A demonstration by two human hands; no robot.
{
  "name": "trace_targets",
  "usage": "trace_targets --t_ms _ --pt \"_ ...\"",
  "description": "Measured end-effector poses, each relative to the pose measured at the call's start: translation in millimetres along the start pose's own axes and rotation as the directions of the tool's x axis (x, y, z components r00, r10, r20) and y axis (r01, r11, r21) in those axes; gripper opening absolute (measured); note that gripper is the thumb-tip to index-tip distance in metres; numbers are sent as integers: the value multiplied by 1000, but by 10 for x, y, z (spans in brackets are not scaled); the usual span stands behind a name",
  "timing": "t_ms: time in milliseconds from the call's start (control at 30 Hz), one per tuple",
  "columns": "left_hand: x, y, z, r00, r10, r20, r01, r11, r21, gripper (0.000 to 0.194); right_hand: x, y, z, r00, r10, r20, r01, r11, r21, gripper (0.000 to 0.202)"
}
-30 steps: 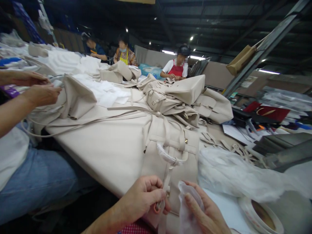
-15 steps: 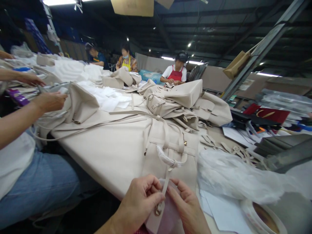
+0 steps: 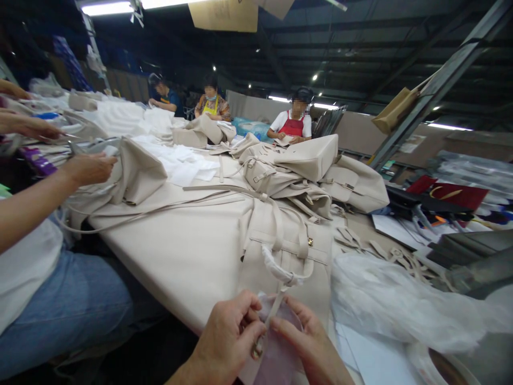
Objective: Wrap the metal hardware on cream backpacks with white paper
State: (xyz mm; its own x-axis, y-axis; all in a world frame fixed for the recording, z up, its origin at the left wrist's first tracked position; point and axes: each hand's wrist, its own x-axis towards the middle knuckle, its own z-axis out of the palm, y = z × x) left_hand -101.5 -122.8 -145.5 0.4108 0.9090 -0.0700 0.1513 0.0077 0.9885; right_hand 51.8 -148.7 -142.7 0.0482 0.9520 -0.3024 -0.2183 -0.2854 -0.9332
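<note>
The strap (image 3: 276,308) I hold is beige, its metal fitting (image 3: 257,351) gold-toned, and the thin sheet (image 3: 284,345) behind it has a pale mauve tint. My bag (image 3: 256,270) is plain beige too, with white wrapping (image 3: 276,270) on its handle (image 3: 310,268); the surface (image 3: 172,235) is cream. Beside me are faded blue jeans (image 3: 100,299). Across from me I see a red apron (image 3: 292,127) and a yellow apron (image 3: 211,108) with mottled brown-orange sleeves (image 3: 224,110).

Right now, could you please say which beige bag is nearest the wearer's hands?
The bag just beyond the left hand and right hand, its handle partly wrapped in white; the other bags lie farther back or beside the co-worker at left.
</note>
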Motion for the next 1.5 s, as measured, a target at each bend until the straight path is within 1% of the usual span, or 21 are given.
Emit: trace_targets --t_ms 67,133,167,233,267,333,400,433,500,600,700,800,867,933,1067,1167,1233,1300,1333,1433,1500 --pt "-7 -7 -17 1000 27 -13 -27 999 32 8 1 -8 5 1000 18 9 -18 999 36 39" --pt "-22 -16 -70 986 122 -117 -107 986 128 16 1 -16 11 999 35 12 -36 996 80 39" --pt "-30 -23 -110 966 178 -190 -145 974 177 23 -1 -21 13 999 43 8 -43 994 95 39" --pt "-46 -46 -200 941 209 -265 -163 969 188 35 -3 -27 18 999 52 6 -53 990 128 40" --pt "-52 -66 -240 958 168 -230 -145 983 113 37 -2 -26 20 998 56 12 -57 988 144 40" --pt "-65 -124 -287 999 32 -13 -34 988 -152 40 6 -11 21 998 64 18 -66 984 167 39" --pt "-82 -200 -277 974 -58 221 142 910 -390 45 20 18 21 998 62 3 -62 984 164 40" --pt "-93 -239 -255 959 -84 272 207 862 -463 47 29 34 21 998 63 -14 -60 986 154 41" --pt "-122 -309 -193 958 -130 255 252 804 -538 46 43 65 21 996 64 -56 -56 991 123 44" --pt "-171 -375 -113 978 -151 145 207 798 -565 46 53 96 27 993 48 -111 -40 997 73 47" --pt "-213 -401 -84 986 -150 71 165 845 -508 45 53 109 31 990 19 -138 -14 999 35 46" --pt "-244 -414 -90 991 -135 20 132 908 -398 34 48 109 29 983 -20 -181 12 999 -48 49" --pt "-261 -429 -101 996 -85 -13 77 956 -285 21 38 99 29 979 -42 -198 20 993 -114 56" --pt "-274 -454 -113 999 19 -44 -24 992 -127 11 21 77 36 985 -41 -169 16 989 -144 66" --pt "-291 -500 -133 967 250 -45 -240 956 169 10 -21 -2 83 993 -86 -86 68 978 -197 77" --pt "-305 -488 -160 937 350 -6 -338 907 250 14 -23 -55 121 974 -191 -123 136 926 -353 71" --pt "-320 -443 -199 934 353 53 -355 905 235 14 -6 -69 116 961 -238 -142 165 903 -396 66" --pt "-332 -370 -253 952 279 125 -295 947 127 12 16 -67 79 966 -226 -127 163 912 -377 66" --pt "-331 -327 -282 962 225 156 -231 973 22 18 25 -62 51 972 -205 -113 151 918 -366 67" --pt "-260 -201 -336 969 10 246 65 953 -295 38 42 -49 -37 984 -161 -70 125 923 -364 68" --pt "-148 -141 -323 952 -109 286 196 935 -295 34 51 -59 -77 989 -144 -41 118 919 -376 67"
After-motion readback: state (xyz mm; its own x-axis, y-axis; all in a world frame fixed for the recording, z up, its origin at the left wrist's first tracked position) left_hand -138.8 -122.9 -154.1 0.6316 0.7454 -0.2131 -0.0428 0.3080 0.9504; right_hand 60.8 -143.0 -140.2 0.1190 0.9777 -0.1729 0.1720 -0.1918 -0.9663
